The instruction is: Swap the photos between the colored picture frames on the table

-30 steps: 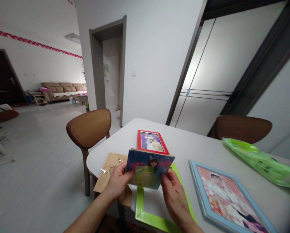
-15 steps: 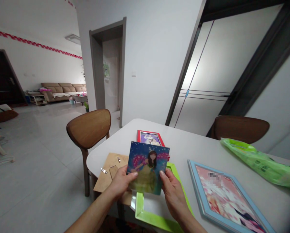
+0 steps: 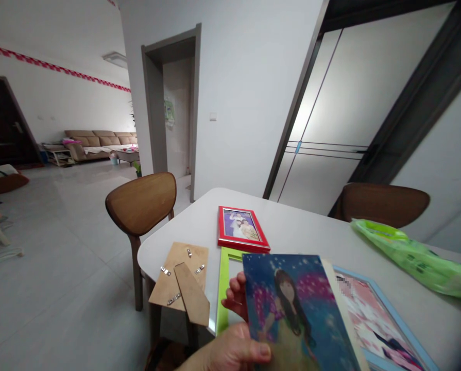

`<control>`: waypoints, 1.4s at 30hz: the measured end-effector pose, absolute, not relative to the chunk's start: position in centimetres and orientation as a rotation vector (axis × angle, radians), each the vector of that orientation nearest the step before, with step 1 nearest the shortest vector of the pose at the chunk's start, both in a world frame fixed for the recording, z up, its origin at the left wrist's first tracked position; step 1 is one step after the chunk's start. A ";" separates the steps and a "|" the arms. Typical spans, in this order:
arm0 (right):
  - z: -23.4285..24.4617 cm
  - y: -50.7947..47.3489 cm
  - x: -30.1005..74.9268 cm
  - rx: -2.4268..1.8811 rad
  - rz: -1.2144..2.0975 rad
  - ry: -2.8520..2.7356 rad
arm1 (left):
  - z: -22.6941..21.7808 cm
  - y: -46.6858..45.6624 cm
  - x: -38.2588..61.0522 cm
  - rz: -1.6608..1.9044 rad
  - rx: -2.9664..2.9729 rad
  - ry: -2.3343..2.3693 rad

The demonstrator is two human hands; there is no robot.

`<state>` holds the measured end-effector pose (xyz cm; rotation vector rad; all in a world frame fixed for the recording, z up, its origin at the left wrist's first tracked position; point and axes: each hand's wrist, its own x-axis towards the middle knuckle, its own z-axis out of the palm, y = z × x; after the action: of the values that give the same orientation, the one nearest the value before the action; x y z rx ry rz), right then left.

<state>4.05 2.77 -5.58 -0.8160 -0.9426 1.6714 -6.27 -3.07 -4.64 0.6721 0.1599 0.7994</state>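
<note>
A photo print (image 3: 292, 314) of a figure in a yellow dress against a starry blue background is held up close at the lower right. My left hand (image 3: 228, 351) grips its lower left, thumb on the front. Past the photo's left edge show curled fingers of my right hand (image 3: 236, 298); the rest of that hand is hidden behind the print. A pale sheet (image 3: 344, 304) shows behind the photo's right edge. Under the hands lies a green picture frame (image 3: 224, 281), partly covered. To its left is a brown backing board (image 3: 164, 288) with metal clips and a stand leg (image 3: 191, 296).
A red framed photo (image 3: 241, 226) lies farther back on the white table (image 3: 292, 226). On the right are a blue framed picture (image 3: 388, 330), partly covered, and a green plastic bag (image 3: 419, 255). Brown chairs stand at the left (image 3: 143, 201) and far right (image 3: 385, 203).
The photo has come closer and moved right and down, uncovering the red frame and the board's stand leg. My right hand has gone from the photo's right edge to behind it.
</note>
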 end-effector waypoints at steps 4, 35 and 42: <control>-4.1 3.0 4.9 -0.805 1.804 -0.851 | -4.6 -2.8 -6.1 0.787 0.692 0.241; -7.7 8.7 9.7 -1.789 0.745 -1.496 | -6.5 -1.4 -9.8 0.612 2.164 1.352; -7.6 7.7 9.5 -1.951 0.329 -1.824 | -6.5 -2.2 -11.7 0.624 2.174 1.328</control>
<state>9.52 7.71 -7.56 -1.9508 -1.8236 0.3287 -11.71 -2.20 -6.48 2.1737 1.3279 0.6243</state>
